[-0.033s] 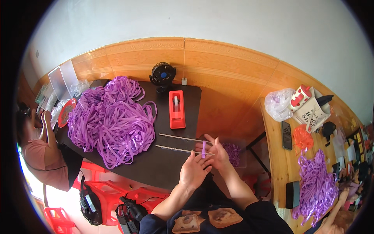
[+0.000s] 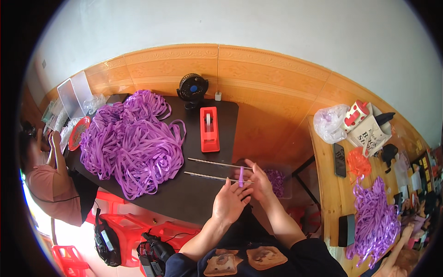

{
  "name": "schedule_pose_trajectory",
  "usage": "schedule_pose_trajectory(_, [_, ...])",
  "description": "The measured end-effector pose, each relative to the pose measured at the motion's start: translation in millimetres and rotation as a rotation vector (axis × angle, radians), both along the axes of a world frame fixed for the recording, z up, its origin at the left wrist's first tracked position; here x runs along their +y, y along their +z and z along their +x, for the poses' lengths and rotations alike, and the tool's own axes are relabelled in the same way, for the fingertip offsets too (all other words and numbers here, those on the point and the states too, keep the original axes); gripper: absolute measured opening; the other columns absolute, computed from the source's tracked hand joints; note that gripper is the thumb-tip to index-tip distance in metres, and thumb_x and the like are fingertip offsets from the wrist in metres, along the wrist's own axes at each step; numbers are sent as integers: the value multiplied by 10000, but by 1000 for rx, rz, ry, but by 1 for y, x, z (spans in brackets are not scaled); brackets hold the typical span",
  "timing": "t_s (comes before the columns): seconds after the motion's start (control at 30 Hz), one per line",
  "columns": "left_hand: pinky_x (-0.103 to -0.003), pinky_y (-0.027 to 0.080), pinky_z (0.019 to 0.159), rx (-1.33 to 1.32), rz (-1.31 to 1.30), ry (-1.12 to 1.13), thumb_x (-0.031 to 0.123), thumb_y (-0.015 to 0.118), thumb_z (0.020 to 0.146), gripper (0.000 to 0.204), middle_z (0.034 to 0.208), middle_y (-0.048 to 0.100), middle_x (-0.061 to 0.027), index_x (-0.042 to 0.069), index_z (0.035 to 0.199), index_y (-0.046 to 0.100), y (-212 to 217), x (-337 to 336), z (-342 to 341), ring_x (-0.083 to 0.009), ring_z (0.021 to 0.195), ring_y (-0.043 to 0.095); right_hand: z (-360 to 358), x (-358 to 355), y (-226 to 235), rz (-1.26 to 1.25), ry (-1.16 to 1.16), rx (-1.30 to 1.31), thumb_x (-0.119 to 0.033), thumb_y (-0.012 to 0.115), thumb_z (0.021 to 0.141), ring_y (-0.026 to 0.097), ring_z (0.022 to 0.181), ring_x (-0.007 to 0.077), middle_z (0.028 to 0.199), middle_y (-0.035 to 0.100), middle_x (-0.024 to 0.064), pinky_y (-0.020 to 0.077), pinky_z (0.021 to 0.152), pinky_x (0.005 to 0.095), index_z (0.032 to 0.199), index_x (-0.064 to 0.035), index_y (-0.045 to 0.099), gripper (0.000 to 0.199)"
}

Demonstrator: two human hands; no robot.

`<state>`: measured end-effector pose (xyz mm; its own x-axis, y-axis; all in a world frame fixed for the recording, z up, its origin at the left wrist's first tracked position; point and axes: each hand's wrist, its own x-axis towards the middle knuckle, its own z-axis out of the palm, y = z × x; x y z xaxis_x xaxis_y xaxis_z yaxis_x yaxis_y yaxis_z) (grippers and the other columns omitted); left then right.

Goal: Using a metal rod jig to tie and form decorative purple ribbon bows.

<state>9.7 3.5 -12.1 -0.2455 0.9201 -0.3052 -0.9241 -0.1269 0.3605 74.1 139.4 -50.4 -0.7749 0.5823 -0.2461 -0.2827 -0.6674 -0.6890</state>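
Note:
Two thin metal rods (image 2: 207,176) lie roughly parallel, reaching past the right end of the dark table. Near their right ends a narrow purple ribbon band (image 2: 241,177) spans from one rod to the other. My left hand (image 2: 229,203) is palm up just below the near rod, its thumb tip by the rod and its fingers stretched to the right. Just right of the band is my right hand (image 2: 261,183), fingers extended and apart around the rod ends. Some of its fingertips are hidden behind the band.
A large purple ribbon heap (image 2: 134,143) covers the left of the dark table (image 2: 196,198), beside a red tape dispenser (image 2: 209,130) and a black fan (image 2: 193,88). A clear bin (image 2: 289,187) of purple pieces is right of my hands. A person (image 2: 55,184) works far left; more ribbon (image 2: 376,217) lies on the wooden table.
My right hand's fingers have drawn slightly right, away from the band. The left hand, rods and band look the same.

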Motion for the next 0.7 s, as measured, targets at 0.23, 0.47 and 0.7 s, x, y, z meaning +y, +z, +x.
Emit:
schedule_pose_trajectory(0.23, [-357,364,905,18,-8,18,496,330,975,617,1277,492,-159,-26,1289,432,1,-1,0,-261,1106,479,3,0,7,268,-102,-92,-116,670,853,618,783,178,898,628,125,499,726,297,1315,23,382,562])
schedule_pose_trajectory(0.47, [-360,363,911,-6,-8,7,498,332,974,618,1267,494,-162,-23,1292,426,-2,-1,1,-261,1104,479,-2,-8,9,208,-184,-101,-25,686,809,626,741,171,836,628,116,517,662,288,1312,49,350,610])
schedule_pose_trajectory(0.7, [-366,361,921,-13,-14,26,497,337,973,610,1257,497,-159,-19,1284,432,-2,1,2,-262,1114,478,-5,-12,15,313,-289,-159,58,660,778,626,707,167,793,619,110,520,633,283,1282,49,351,591])
